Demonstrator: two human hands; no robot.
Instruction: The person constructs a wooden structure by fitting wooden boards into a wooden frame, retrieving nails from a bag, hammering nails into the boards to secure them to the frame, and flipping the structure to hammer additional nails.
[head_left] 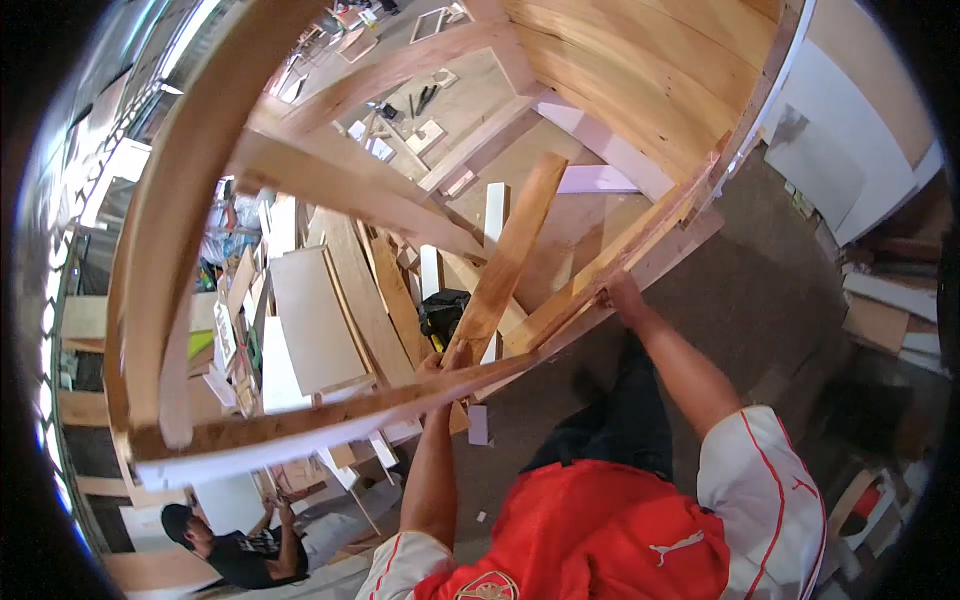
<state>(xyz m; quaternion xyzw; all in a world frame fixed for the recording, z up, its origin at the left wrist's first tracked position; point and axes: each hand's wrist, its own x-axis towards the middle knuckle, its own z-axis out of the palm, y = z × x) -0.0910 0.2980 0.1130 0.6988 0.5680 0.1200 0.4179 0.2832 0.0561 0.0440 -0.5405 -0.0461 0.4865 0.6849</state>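
Observation:
A large wooden frame [330, 408] stands tilted in front of me, with a broad plywood panel [650, 60] at its upper right. My right hand [622, 294] is closed round the frame's near rail, right of the middle. Farther left, my left hand [432, 366] grips the same rail beside the foot of a slanting wooden slat [510, 255]. The rail hides part of that hand, and I cannot tell whether it also touches the slat. Another crossbar [365, 195] runs through the frame on the left.
Cut boards [310, 320] and offcuts lie in a pile behind the frame. A black tool or case [443, 315] sits among them. At lower left, a co-worker [245, 548] in dark clothing handles something small. White panels [830, 140] and stacked wood [885, 310] stand at right.

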